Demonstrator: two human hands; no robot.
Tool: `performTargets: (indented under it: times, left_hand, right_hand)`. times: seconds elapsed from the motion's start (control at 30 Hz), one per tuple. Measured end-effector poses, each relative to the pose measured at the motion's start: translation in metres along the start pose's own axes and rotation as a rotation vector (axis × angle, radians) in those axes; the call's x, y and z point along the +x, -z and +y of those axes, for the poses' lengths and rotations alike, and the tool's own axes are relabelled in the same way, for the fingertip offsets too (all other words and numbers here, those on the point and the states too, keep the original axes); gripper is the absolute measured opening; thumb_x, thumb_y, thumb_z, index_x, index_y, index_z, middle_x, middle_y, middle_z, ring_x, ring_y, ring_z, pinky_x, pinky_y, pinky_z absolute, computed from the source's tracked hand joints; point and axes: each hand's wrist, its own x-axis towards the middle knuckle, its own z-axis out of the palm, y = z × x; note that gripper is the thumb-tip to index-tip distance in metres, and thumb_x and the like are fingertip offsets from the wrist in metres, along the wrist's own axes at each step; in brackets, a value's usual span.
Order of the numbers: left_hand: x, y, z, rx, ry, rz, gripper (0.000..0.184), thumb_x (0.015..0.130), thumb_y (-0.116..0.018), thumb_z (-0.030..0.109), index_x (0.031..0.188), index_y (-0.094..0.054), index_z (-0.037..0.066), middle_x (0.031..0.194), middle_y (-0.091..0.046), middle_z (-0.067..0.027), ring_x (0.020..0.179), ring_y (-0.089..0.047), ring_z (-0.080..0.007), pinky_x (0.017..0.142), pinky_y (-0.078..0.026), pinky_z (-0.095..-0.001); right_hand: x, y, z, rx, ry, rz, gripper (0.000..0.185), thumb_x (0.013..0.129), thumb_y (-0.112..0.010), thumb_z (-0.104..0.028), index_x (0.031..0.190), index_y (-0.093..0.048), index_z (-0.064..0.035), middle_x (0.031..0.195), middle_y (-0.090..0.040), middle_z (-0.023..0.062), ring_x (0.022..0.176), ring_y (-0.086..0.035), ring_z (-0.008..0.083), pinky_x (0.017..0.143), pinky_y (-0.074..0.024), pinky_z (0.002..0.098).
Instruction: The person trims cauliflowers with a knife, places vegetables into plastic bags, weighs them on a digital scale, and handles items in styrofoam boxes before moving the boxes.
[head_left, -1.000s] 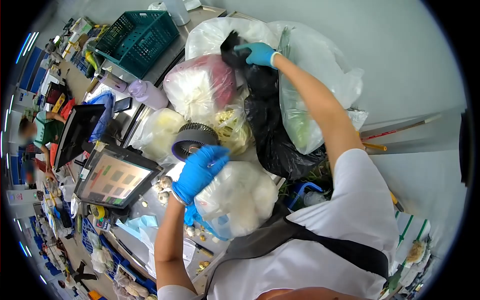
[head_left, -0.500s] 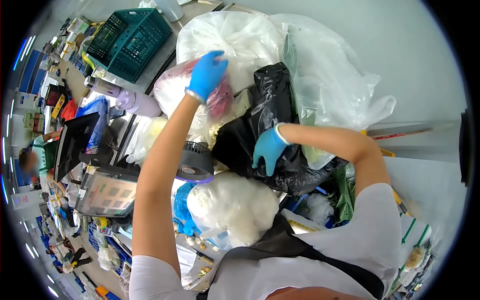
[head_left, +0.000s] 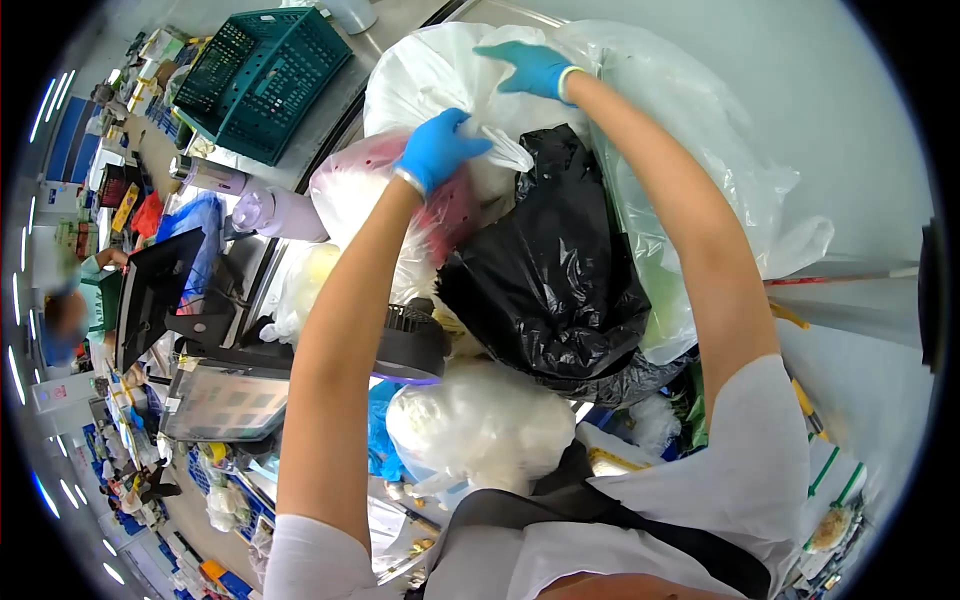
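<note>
My left hand (head_left: pixel 437 152), in a blue glove, is at the gathered neck of a large white plastic bag (head_left: pixel 425 75). Its thumb and fingers are apart, and the bag's twisted end sticks out just past the fingertips. Over the far side of that same bag is my right hand (head_left: pixel 530 70), also gloved, with thumb and fingers spread. Below my left hand lies a clear bag with dark pink contents (head_left: pixel 450 210). A crumpled black plastic bag (head_left: pixel 550 270) sits between my forearms.
A green crate (head_left: pixel 265 85) stands at the upper left, near a lilac bottle (head_left: pixel 275 212). A dark fan (head_left: pixel 412 345) and a stuffed white bag (head_left: pixel 480 420) are close to my body. Clear plastic sheeting (head_left: pixel 690 140) lies right. Another person (head_left: pixel 95 300) is far left.
My right hand has left the black bag and moved up to the white bag. My left hand has shifted slightly right and down, to the white bag's neck.
</note>
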Motion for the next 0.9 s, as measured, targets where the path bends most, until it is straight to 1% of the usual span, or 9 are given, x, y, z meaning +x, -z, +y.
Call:
performTargets:
  times: [0.07,0.23,0.3,0.33,0.5,0.53,0.63,0.7,0.9]
  left_hand:
    - [-0.031,-0.004,0.0,0.014,-0.046,0.093,0.046,0.074,-0.075,0.029,0.108,-0.061,0.002,0.107,-0.061,-0.0186,0.093,-0.063,-0.0324,0.079,-0.049,-0.0378]
    - [-0.073,0.007,0.006,-0.06,-0.249,0.166,0.023,0.075,-0.072,0.009,0.09,-0.057,0.002,0.083,-0.053,-0.0102,0.073,-0.055,-0.0237,0.068,-0.047,-0.0338]
    - [-0.087,0.018,0.031,-0.175,-0.288,0.197,0.02,0.075,-0.072,0.005,0.087,-0.056,0.002,0.081,-0.052,-0.0071,0.069,-0.051,-0.0183,0.066,-0.045,-0.0301]
    - [-0.094,0.025,0.048,-0.254,-0.22,0.168,0.02,0.076,-0.072,0.006,0.088,-0.057,0.003,0.081,-0.053,-0.0072,0.07,-0.051,-0.0176,0.066,-0.045,-0.03]
    - [-0.136,0.03,0.099,-0.527,-0.156,0.102,0.021,0.077,-0.073,0.008,0.095,-0.062,0.004,0.083,-0.059,-0.0084,0.072,-0.056,-0.0198,0.066,-0.047,-0.0307]
    - [-0.145,0.037,0.103,-0.058,-0.416,0.039,0.024,0.076,-0.072,0.011,0.099,-0.065,0.006,0.089,-0.061,-0.0096,0.077,-0.059,-0.026,0.07,-0.049,-0.0345]
    - [-0.168,0.007,0.087,0.087,-0.526,-0.042,0.028,0.076,-0.071,0.01,0.103,-0.063,0.006,0.099,-0.059,-0.0115,0.085,-0.058,-0.0336,0.075,-0.048,-0.0395]
    - [-0.173,-0.004,0.083,0.097,-0.514,-0.059,0.029,0.076,-0.068,0.009,0.104,-0.062,0.005,0.1,-0.058,-0.012,0.085,-0.057,-0.0352,0.075,-0.048,-0.0412]
    - [-0.175,-0.039,0.102,0.42,-0.322,-0.145,0.04,0.076,-0.064,0.012,0.113,-0.054,-0.001,0.11,-0.055,-0.0159,0.089,-0.056,-0.0346,0.076,-0.047,-0.043]
  right_hand:
    - [0.013,-0.017,-0.024,0.089,-0.165,-0.456,0.076,0.074,-0.073,-0.028,0.143,-0.042,-0.0224,0.126,-0.06,0.0132,0.111,-0.059,0.0311,0.097,-0.0458,0.0381]
    - [0.046,0.009,-0.025,0.403,-0.418,-0.183,0.032,0.074,-0.071,-0.036,0.095,-0.073,-0.0117,0.076,-0.068,0.0039,0.06,-0.061,0.0162,0.058,-0.0509,0.0339]
    - [0.057,0.045,-0.012,0.465,-0.334,-0.015,0.028,0.081,-0.065,-0.036,0.093,-0.073,-0.0112,0.08,-0.069,0.0038,0.064,-0.061,0.0135,0.059,-0.0509,0.0327]
    - [0.059,0.085,-0.044,0.599,-0.597,-0.046,0.022,0.088,-0.064,-0.018,0.105,-0.068,-0.0044,0.083,-0.068,0.0046,0.073,-0.063,0.0099,0.068,-0.0512,0.023]
    - [0.046,0.084,-0.048,0.206,-0.118,0.374,0.017,0.084,-0.065,-0.021,0.089,-0.069,-0.0057,0.071,-0.067,0.0127,0.055,-0.06,0.0275,0.053,-0.0498,0.0345]
    - [0.041,0.082,-0.049,0.163,-0.011,0.143,0.021,0.085,-0.063,-0.026,0.093,-0.071,-0.008,0.081,-0.069,0.0093,0.064,-0.062,0.0229,0.06,-0.0506,0.0335]
    - [0.018,0.061,-0.068,0.61,0.276,-0.885,0.022,0.084,-0.061,-0.023,0.094,-0.074,-0.0077,0.093,-0.072,0.0078,0.083,-0.065,0.0206,0.077,-0.0505,0.0315]
    - [-0.002,0.051,-0.106,0.526,-0.042,-1.263,0.023,0.086,-0.06,-0.018,0.093,-0.073,-0.0013,0.093,-0.071,0.0137,0.078,-0.065,0.0252,0.076,-0.052,0.0332]
    - [0.011,-0.024,-0.043,-0.146,-0.514,-0.508,0.04,0.087,-0.055,-0.034,0.108,-0.069,-0.0028,0.109,-0.066,0.02,0.104,-0.064,0.0336,0.089,-0.0499,0.0401]
